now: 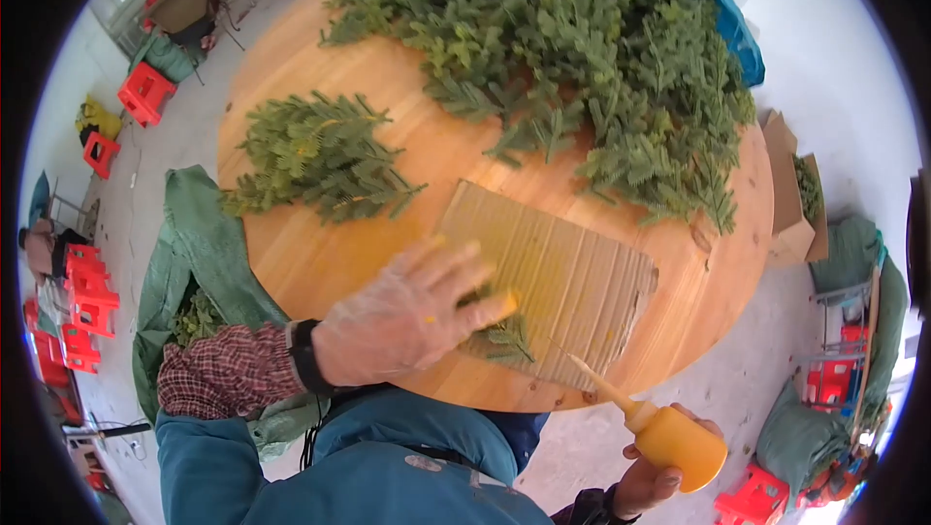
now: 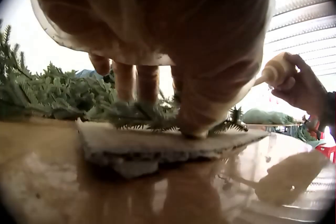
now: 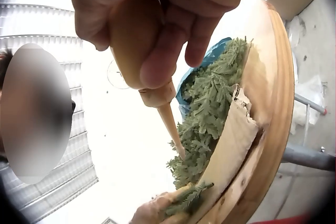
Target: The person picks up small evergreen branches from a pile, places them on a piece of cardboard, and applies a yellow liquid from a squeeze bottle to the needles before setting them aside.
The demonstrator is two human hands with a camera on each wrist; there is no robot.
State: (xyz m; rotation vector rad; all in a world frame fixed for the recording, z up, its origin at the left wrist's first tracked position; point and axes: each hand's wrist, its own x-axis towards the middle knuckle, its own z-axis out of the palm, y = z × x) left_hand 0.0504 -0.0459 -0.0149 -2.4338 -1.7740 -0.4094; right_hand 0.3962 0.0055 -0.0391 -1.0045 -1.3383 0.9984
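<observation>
My left hand [image 1: 398, 317], in a thin clear plastic glove with yellow-stained fingertips, is spread low over a ribbed cardboard sheet [image 1: 543, 283]. Beneath its fingers lies a small fir sprig [image 1: 509, 339], its base hidden by the hand. The left wrist view shows the fingers reaching down to the sprig [image 2: 152, 119] and the thumb touching the cardboard [image 2: 136, 145]. My bare right hand [image 1: 652, 472] grips a yellow squeeze bottle [image 1: 684, 447] off the table's near right edge. The bottle's long thin nozzle points toward the sprig and ends a short way from it.
A large heap of fir branches [image 1: 582, 60] covers the far side of the round wooden table [image 1: 281, 50], with a blue bag [image 1: 742, 31] behind it. A smaller fir bundle [image 1: 320, 152] lies at the left. A green sack [image 1: 199, 224] hangs against the left edge.
</observation>
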